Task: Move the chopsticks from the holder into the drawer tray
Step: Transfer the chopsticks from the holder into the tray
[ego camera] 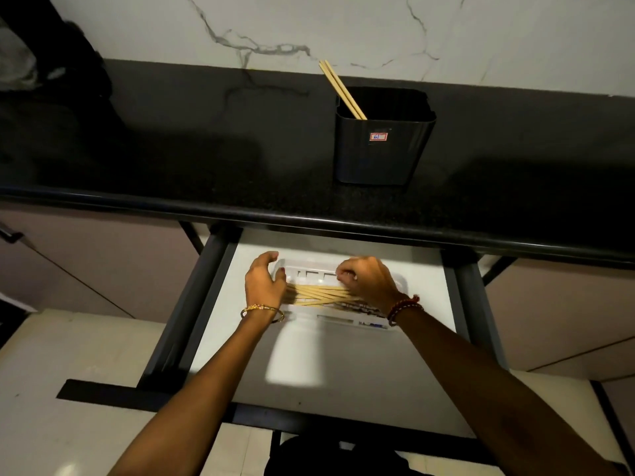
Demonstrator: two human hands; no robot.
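Note:
A black holder stands on the dark counter, with two wooden chopsticks leaning out of its left side. Below, in the open drawer, lies a white tray with several chopsticks lying crosswise in it. My left hand rests at the tray's left end, fingers curved against the chopstick tips. My right hand hovers over the tray's right part with fingers curled onto the chopsticks; its palm hides their right ends.
The counter's black front edge overhangs the drawer's back. Dark drawer rails run on both sides. A dark shape sits at the counter's far left. Marble wall behind; pale floor tiles below.

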